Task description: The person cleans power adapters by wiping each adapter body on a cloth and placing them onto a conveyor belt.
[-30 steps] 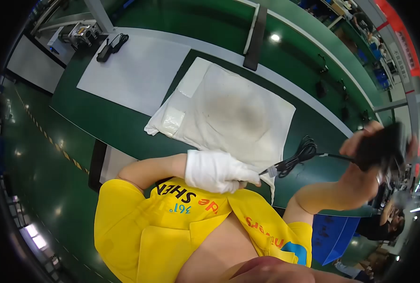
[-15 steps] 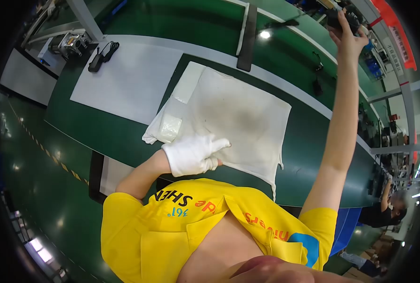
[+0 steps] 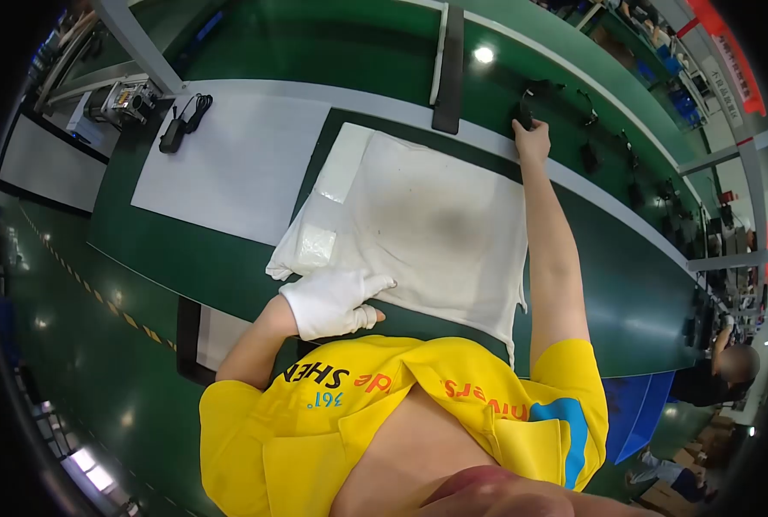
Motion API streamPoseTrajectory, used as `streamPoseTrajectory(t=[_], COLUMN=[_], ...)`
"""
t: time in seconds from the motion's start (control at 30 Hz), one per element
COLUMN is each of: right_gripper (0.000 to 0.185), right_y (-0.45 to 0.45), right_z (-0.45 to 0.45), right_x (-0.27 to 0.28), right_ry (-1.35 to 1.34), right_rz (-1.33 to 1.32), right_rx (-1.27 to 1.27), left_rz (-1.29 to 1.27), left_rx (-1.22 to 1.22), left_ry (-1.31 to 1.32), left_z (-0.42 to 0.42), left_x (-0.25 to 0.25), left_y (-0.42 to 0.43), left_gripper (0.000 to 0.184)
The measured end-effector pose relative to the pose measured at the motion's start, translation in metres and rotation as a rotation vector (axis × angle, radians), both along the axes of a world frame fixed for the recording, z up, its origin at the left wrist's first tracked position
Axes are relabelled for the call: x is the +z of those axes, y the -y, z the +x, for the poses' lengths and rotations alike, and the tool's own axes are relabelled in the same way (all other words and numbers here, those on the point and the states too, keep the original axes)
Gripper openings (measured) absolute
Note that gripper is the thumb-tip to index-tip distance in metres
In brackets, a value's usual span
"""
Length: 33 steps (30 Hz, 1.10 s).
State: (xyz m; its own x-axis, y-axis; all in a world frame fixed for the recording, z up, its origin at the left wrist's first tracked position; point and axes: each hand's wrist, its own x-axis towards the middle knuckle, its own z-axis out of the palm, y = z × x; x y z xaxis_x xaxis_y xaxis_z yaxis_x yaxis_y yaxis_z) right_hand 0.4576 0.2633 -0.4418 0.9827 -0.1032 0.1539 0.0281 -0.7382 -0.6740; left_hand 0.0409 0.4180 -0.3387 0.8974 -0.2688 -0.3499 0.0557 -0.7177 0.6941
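Note:
My left hand (image 3: 330, 302), in a white glove with a bare fingertip showing, lies at the near edge of a stained white cloth (image 3: 435, 207). Its fingers are partly stretched out and nothing shows in them. Beyond the cloth's far right corner, my bare right hand (image 3: 532, 142) grips a black power adapter (image 3: 523, 114) over the green conveyor belt. A dark cable (image 3: 546, 85) trails beyond it. Two pale blocks, a longer one (image 3: 347, 164) and a shiny plastic-wrapped one (image 3: 315, 246), lie at the cloth's left side.
Another black adapter with a coiled cable (image 3: 174, 135) lies on a white sheet (image 3: 229, 172) at left. Several dark adapters and cables (image 3: 590, 157) are along the belt at right. A dark bar (image 3: 448, 77) crosses the belt. A blue bin (image 3: 638, 418) and a co-worker (image 3: 715, 375) are at far right.
My right hand has come down and left from the far upper right, bringing the black adapter nearer the cloth. My left hand has shifted slightly left and stays by the cloth.

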Motion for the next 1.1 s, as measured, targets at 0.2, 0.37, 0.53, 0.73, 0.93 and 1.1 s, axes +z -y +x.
streamPoseTrajectory(t=[0.2, 0.37, 0.53, 0.73, 0.93, 1.1], right_gripper=[0.055, 0.059, 0.076, 0.082, 0.071, 0.06], right_y=[0.014, 0.022, 0.036, 0.079, 0.132, 0.136], right_z=[-0.006, -0.006, -0.02, -0.09, -0.175, -0.194], right_x=[-0.002, -0.002, -0.018, -0.006, 0.015, 0.041], right_ry=[0.07, 0.082, 0.102, 0.321, 0.137, 0.25], right_rz=[-0.113, -0.163, -0.238, -0.045, 0.111, 0.208], right_rx=[0.078, 0.151, 0.275, 0.403, 0.396, 0.443], left_rz=[0.025, -0.161, 0.144, 0.77, 0.639, 0.261], left_rx=[-0.016, -0.014, 0.627, 1.545, 1.716, 1.69], left_ry=[0.017, 0.018, 0.345, 0.33, 0.236, 1.272], left_z=[0.014, 0.019, 0.038, 0.014, -0.015, 0.062], left_x=[0.006, 0.002, -0.006, -0.07, -0.067, -0.025], left_y=[0.009, -0.006, -0.107, -0.314, -0.325, -0.293], left_gripper=[0.045, 0.043, 0.042, 0.059, 0.068, 0.062])
